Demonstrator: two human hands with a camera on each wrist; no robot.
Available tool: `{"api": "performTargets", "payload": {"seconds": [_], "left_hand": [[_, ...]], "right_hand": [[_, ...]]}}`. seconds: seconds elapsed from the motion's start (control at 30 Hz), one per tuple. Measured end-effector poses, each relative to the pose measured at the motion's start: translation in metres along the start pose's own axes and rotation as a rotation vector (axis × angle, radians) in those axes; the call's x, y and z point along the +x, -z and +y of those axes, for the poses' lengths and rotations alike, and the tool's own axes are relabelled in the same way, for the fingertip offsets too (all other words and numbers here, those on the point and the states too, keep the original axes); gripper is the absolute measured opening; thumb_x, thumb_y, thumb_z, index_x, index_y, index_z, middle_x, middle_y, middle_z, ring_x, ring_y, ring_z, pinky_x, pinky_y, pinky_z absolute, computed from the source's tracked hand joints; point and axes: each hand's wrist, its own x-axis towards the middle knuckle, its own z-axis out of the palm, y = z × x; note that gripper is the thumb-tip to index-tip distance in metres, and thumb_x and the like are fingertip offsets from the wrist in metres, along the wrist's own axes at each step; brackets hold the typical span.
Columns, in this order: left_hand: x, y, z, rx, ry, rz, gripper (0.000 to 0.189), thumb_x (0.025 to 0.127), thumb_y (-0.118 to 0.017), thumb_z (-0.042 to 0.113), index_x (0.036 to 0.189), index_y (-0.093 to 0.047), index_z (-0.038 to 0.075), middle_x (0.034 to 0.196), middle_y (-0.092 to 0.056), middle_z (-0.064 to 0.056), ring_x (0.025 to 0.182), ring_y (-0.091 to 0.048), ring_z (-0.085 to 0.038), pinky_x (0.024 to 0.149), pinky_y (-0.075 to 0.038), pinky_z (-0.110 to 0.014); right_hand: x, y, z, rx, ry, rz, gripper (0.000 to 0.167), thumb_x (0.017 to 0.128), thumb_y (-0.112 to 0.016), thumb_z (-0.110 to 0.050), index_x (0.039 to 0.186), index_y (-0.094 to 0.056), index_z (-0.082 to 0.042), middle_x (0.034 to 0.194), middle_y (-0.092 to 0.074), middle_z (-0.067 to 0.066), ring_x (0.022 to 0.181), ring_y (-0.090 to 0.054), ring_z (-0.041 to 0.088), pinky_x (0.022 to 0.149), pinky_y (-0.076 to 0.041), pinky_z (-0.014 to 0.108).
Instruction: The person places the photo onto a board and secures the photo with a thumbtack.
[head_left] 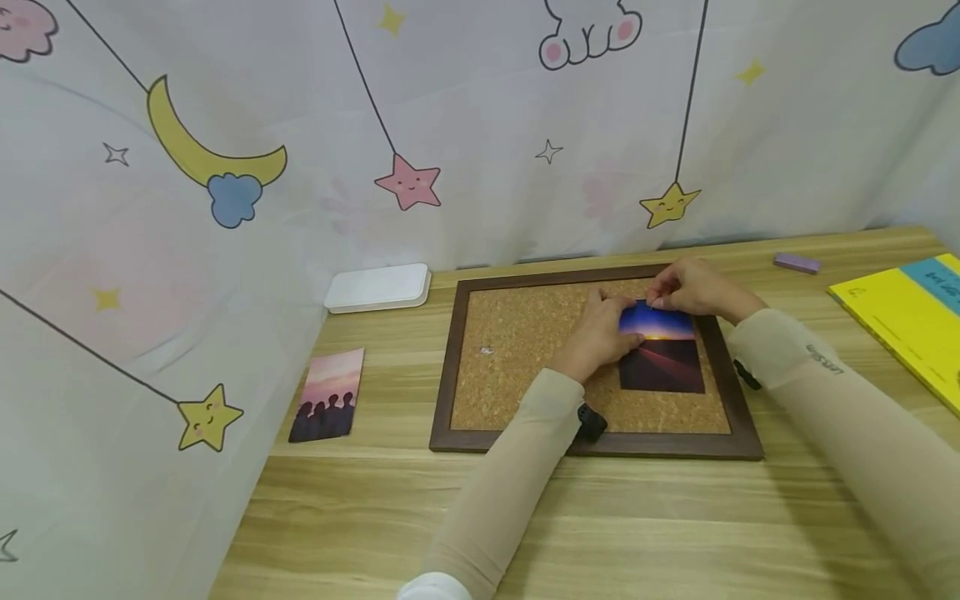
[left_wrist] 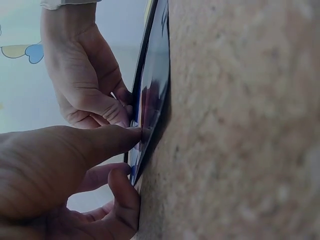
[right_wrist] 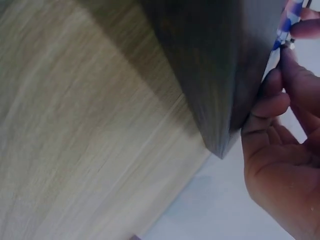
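A sunset photo [head_left: 660, 367] with a blue sky and a dark road lies on the right part of the cork board [head_left: 517, 312]. My left hand [head_left: 596, 333] presses the photo's left side with thumb and index finger. In the left wrist view, the photo's near edge [left_wrist: 150, 150] bows slightly off the cork. At the photo's top edge my right hand [head_left: 693, 287] pinches a small push pin [right_wrist: 290, 44], mostly hidden by the fingertips. A few small clear pins [head_left: 486, 350] sit on the left part of the cork.
A pink silhouette photo [head_left: 327, 396] lies left of the board's dark frame [head_left: 444, 383]. Behind it is a white case [head_left: 377, 287]. To the right are a purple eraser-like block [head_left: 797, 263] and a yellow book [head_left: 900, 304]. A printed curtain [head_left: 480, 100] hangs behind the table.
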Motion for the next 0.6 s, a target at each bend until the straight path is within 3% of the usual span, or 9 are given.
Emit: {"api": "performTargets", "payload": {"seconds": [0.4,0.6], "left_hand": [[0.0,-0.0002,-0.002,-0.011,-0.021,0.012,0.057,0.1,-0.078,0.029,0.153,-0.061,0.017,0.148,-0.047,-0.011,0.13,-0.053,-0.021,0.113,-0.048,-0.031],[0.0006,-0.001,-0.0026,-0.023,0.001,0.005,0.056,0.101,-0.077,0.029,0.153,-0.061,0.018,0.151,-0.046,-0.01,0.134,-0.053,-0.022,0.115,-0.048,-0.033]], "right_hand": [[-0.0005,0.0026,0.0011,-0.017,-0.01,0.008,0.013,0.101,-0.071,-0.011,0.102,-0.078,0.0,0.089,-0.072,0.01,0.079,-0.057,0.021,0.071,-0.046,0.033],[0.0011,0.0046,-0.001,0.012,-0.083,-0.016,0.02,0.103,-0.068,-0.018,0.107,-0.078,-0.001,0.094,-0.074,0.011,0.085,-0.061,0.023,0.072,-0.049,0.033]]}}
